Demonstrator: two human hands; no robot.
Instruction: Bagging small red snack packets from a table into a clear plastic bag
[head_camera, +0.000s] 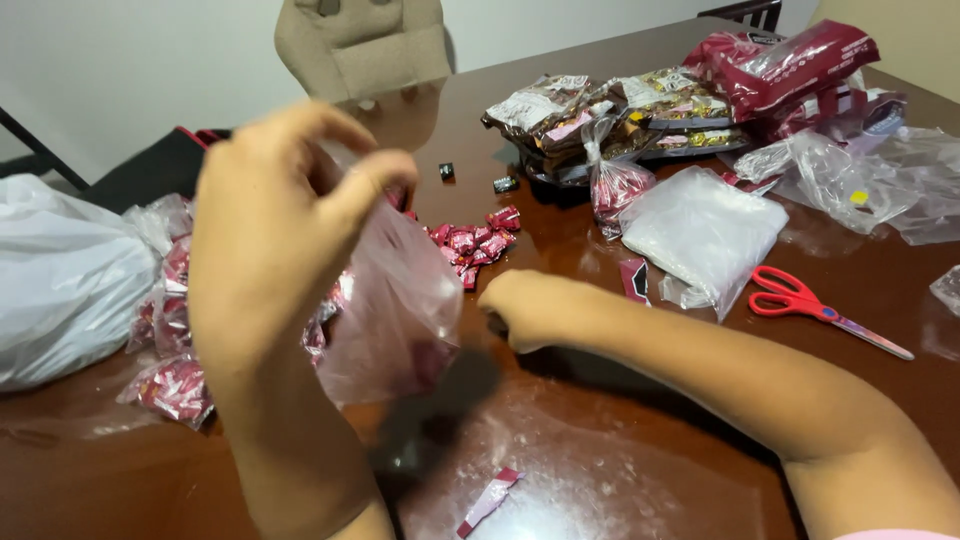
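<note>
Left hand (275, 215) is raised above the dark brown wooden counter (620, 440), its fingers pinched on the rim of a small clear plastic bag (395, 305), which hangs open. Right hand (535, 308) is clenched, resting on the counter just beside the bag; contents cannot be told. Red-wrapped candies (475, 243) are heaped behind; red-handled scissors (810, 305) lie to the right.

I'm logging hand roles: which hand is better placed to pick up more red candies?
Right, probably. The right hand rests low on the table near the candies, while the left hand holds up the bag.
</note>
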